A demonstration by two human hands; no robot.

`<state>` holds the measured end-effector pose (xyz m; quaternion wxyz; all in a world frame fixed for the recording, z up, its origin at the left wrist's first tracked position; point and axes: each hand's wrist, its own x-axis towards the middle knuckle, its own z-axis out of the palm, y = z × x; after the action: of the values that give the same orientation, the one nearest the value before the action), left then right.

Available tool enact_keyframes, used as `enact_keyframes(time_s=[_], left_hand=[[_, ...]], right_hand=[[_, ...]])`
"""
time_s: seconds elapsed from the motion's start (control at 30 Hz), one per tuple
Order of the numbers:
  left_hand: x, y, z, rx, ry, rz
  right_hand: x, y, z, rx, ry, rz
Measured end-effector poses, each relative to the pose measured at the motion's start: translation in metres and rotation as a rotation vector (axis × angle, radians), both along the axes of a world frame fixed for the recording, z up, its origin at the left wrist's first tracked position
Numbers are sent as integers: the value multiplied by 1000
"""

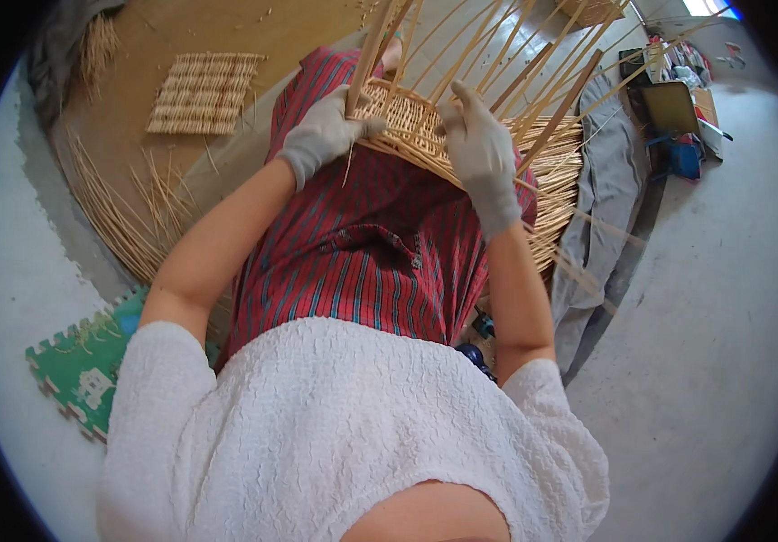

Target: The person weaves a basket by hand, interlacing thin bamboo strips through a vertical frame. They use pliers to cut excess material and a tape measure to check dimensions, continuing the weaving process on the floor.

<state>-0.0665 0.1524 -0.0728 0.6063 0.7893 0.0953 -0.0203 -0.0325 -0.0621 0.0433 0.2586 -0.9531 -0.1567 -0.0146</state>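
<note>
A half-woven wicker basket (398, 110) rests across my lap, on the red striped cloth (344, 244). Long thin reeds (488, 45) and flat wooden stakes (368, 59) stick up and away from it. My left hand (324, 137), in a pale grey glove, closes on the basket's left corner beside a stake. The other corner has my gloved right hand (479, 149) at it, index finger raised and the other fingers bent in against the weave. Whatever those bent fingers pinch is hidden.
A woven panel (204, 95) lies on the brown sheet at the left, with loose reeds (122, 217) nearer me. Beside my right knee is a thick pile of reeds (562, 149), bordered by grey cloth (601, 149). A green foam mat (82, 361) and a blue container (683, 158) sit farther out.
</note>
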Motion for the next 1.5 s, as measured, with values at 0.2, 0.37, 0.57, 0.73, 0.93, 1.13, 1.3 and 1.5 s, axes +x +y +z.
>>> enact_keyframes(time_s=[0.2, 0.37, 0.57, 0.73, 0.93, 1.13, 1.3, 1.5], left_hand=[[-29, -32, 49, 1050, -690, -309], [-10, -46, -10, 1009, -682, -349], [-10, -44, -13, 973, -670, -433], [-8, -43, 8, 845, -472, -385], [-12, -52, -3, 656, -616, -250], [-8, -62, -16, 995, -619, -246], [-13, -52, -36, 1163, -594, -301], [-16, -53, -12, 1067, -792, -184]], right_hand=[[65, 28, 2, -145, 33, 58], [66, 54, -7, -340, -81, 82], [74, 62, -64, -151, -209, 32], [-48, 3, -7, 366, 554, -50], [-5, -23, -47, 1126, -104, -96], [74, 42, -37, 150, -207, -29], [-13, 6, -39, 494, -310, 33], [-58, -66, -10, -49, 4, -12]])
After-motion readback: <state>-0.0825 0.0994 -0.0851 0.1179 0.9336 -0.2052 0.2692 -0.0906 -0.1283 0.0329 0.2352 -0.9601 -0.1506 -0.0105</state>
